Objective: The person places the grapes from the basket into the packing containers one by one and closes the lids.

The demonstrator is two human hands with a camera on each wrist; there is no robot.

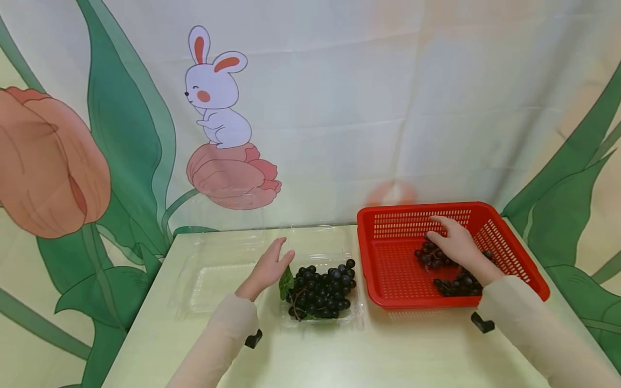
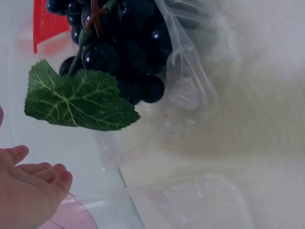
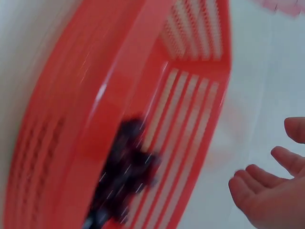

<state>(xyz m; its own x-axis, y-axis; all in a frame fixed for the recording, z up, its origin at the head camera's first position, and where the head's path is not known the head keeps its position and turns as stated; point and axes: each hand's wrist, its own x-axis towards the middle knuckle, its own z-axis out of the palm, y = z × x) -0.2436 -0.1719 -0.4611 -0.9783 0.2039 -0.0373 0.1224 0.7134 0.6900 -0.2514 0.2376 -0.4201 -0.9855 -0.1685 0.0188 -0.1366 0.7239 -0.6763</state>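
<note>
A bunch of dark grapes [image 1: 324,289] with a green leaf [image 1: 286,283] lies in a clear plastic container [image 1: 358,317]. My left hand [image 1: 268,269] hovers by the leaf, its fingers extended and nothing in its grasp. In the left wrist view, a gap shows between that hand and the leaf [image 2: 76,100]. Over a red plastic basket [image 1: 367,269], my right hand [image 1: 458,246] has its fingers loosely spread and is empty. Dark grapes [image 1: 432,257] lie in the basket below it, with more grapes [image 1: 461,285] nearer the front, partly hidden by the wrist.
Left of the filled container, another clear plastic container [image 1: 194,291] rests on the pale table [image 1: 339,361]. A printed curtain [image 1: 320,134] with a rabbit and tulips hangs right behind the table. The basket's raised slotted walls stand around the right hand's area.
</note>
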